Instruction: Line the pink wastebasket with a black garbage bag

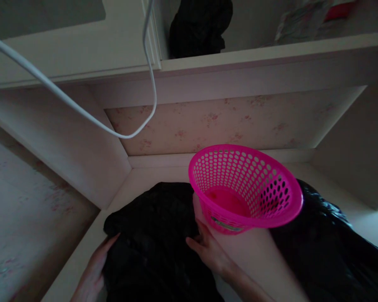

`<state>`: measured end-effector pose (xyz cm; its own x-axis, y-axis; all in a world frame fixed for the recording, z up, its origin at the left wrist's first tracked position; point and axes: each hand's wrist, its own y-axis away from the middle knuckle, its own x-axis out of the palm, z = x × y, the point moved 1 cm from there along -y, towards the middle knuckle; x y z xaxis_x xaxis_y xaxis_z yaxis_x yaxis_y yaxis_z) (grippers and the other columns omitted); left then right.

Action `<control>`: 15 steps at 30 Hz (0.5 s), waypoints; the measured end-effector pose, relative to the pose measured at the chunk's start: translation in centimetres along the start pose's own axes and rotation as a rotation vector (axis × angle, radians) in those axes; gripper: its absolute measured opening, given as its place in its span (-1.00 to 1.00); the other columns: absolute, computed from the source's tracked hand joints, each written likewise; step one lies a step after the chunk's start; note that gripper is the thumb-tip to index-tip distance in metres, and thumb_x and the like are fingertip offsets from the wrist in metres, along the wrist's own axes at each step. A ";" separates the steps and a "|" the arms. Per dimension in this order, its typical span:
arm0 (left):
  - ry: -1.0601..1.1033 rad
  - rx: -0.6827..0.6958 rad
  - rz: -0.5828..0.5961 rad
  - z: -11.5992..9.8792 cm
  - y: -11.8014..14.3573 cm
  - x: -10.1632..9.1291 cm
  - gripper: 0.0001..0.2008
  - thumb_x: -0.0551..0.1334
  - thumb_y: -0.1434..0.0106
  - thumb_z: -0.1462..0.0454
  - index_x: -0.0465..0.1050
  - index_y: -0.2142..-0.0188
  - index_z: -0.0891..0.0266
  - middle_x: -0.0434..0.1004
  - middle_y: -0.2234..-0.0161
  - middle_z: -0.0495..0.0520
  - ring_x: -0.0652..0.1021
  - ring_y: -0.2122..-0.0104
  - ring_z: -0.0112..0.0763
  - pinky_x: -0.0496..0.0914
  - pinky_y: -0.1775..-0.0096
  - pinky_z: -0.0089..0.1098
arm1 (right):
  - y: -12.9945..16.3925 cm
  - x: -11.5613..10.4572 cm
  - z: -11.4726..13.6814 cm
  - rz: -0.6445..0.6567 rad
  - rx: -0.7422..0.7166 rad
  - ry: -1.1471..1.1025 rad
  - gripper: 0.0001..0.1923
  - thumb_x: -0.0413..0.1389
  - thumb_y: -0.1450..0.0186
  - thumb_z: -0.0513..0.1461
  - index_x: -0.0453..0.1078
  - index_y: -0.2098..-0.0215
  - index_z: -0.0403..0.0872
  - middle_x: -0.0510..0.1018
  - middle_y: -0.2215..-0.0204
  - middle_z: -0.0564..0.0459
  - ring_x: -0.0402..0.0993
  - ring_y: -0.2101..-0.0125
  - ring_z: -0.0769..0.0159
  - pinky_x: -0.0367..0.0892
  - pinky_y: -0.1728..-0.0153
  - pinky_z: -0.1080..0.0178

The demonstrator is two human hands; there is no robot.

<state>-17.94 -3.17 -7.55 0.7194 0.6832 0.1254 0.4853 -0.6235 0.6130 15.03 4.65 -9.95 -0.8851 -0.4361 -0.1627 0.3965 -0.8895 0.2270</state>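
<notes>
Low in the view, a black garment [154,235] lies crumpled on the pale table [264,260], in the corner where the left side panel [69,147] meets the back wall. Its left edge comes almost to the table's front left border, and its far edge stops a little before the raised ledge [164,160] at the back, so a narrow strip of bare surface stays open there. The left hand [96,264] rests on the garment's left edge, fingers stretched flat along the cloth and not closed around it. The right hand [208,247] lies at the garment's right edge, also open, with the fingertips touching the fabric; its back is just beside a pink perforated basket [245,188] (whether it touches the basket, I cannot tell). The basket is tilted, its opening turned toward the camera, and it looks empty inside. To its right, a shiny black bag or cloth [327,243] covers the table. Between the garment and this dark mass the table is bare. Above, a white cable [82,111] hangs in a loop before the flowered wallpaper [227,121].
</notes>
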 end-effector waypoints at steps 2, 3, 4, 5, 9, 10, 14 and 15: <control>0.028 0.028 0.067 0.5 0.8 1.5 -0.36 0.50 -0.03 0.22 0.51 -0.14 0.21 0.75 0.10 0.15 0.70 0.04 0.07 0.60 0.02 -0.09 | -0.8 0.8 0.5 0.101 0.087 -0.159 -0.05 0.23 -0.29 0.05 -0.06 -0.51 0.06 0.40 -0.31 -0.19 0.55 -0.06 0.01 0.56 0.24 0.11; 0.031 0.065 0.077 0.7 1.3 2.2 -0.26 0.53 0.02 0.23 0.47 -0.18 0.15 0.74 0.07 0.11 0.69 0.01 0.05 0.60 0.01 -0.12 | -0.9 1.1 1.2 0.160 0.109 -0.220 -0.04 0.24 -0.28 0.08 -0.06 -0.50 0.08 0.42 -0.30 -0.18 0.56 -0.05 0.01 0.54 0.31 0.15; 0.023 0.120 0.074 1.0 1.9 2.8 -0.19 0.56 0.06 0.22 0.44 -0.22 0.10 0.73 0.03 0.08 0.67 -0.04 0.04 0.59 -0.01 -0.16 | -0.9 1.3 2.0 0.214 0.099 -0.273 -0.03 0.27 -0.26 0.09 -0.03 -0.49 0.09 0.44 -0.28 -0.16 0.55 -0.07 0.01 0.54 0.30 0.16; 0.006 0.192 0.065 1.2 2.5 3.3 -0.14 0.58 0.09 0.21 0.42 -0.24 0.07 0.71 -0.02 0.07 0.64 -0.09 0.03 0.58 -0.03 -0.21 | -0.7 1.4 2.9 0.265 0.059 -0.321 -0.03 0.30 -0.24 0.09 0.01 -0.47 0.09 0.47 -0.27 -0.14 0.54 -0.10 0.01 0.55 0.23 0.14; -0.085 0.403 0.070 1.7 5.5 4.1 -0.09 0.61 0.13 0.10 0.41 -0.23 0.09 0.67 -0.09 0.09 0.56 -0.18 0.12 0.59 -0.03 -0.23 | 0.6 1.8 7.0 0.456 -0.144 -0.383 0.07 0.45 -0.13 0.00 0.04 -0.45 0.10 0.49 -0.25 -0.10 0.49 -0.19 0.03 0.49 -0.07 0.05; -0.123 0.386 0.114 1.7 6.2 4.0 -0.06 0.62 0.15 0.09 0.40 -0.24 0.10 0.69 -0.07 0.12 0.59 -0.14 0.18 0.61 -0.01 -0.16 | 1.0 1.9 7.9 0.482 -0.165 -0.345 0.12 0.48 -0.09 -0.02 0.02 -0.46 0.11 0.52 -0.22 -0.10 0.53 -0.15 0.03 0.52 -0.04 0.06; -0.367 0.473 0.345 1.1 9.1 3.5 0.05 0.61 0.24 -0.10 0.41 -0.25 0.08 0.70 -0.03 0.19 0.61 -0.06 0.38 0.63 0.06 0.10 | 2.7 2.0 11.8 0.517 -0.313 -0.206 0.17 0.53 -0.01 -0.06 0.03 -0.43 0.17 0.61 -0.10 0.02 0.61 -0.02 0.08 0.57 0.05 0.14; -0.430 0.562 0.351 0.7 9.6 3.5 0.02 0.57 0.20 -0.19 0.44 -0.23 0.08 0.69 -0.02 0.20 0.60 -0.07 0.37 0.63 0.07 0.11 | 3.2 1.9 12.9 0.517 -0.356 -0.172 0.13 0.52 -0.02 -0.06 0.06 -0.41 0.17 0.62 -0.07 0.05 0.62 0.00 0.09 0.58 0.06 0.15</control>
<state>-10.45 -7.04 -1.76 0.9503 0.2756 -0.1447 0.2904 -0.9524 0.0929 11.50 2.76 2.87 -0.5734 -0.8181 0.0448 0.8119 -0.5747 -0.1024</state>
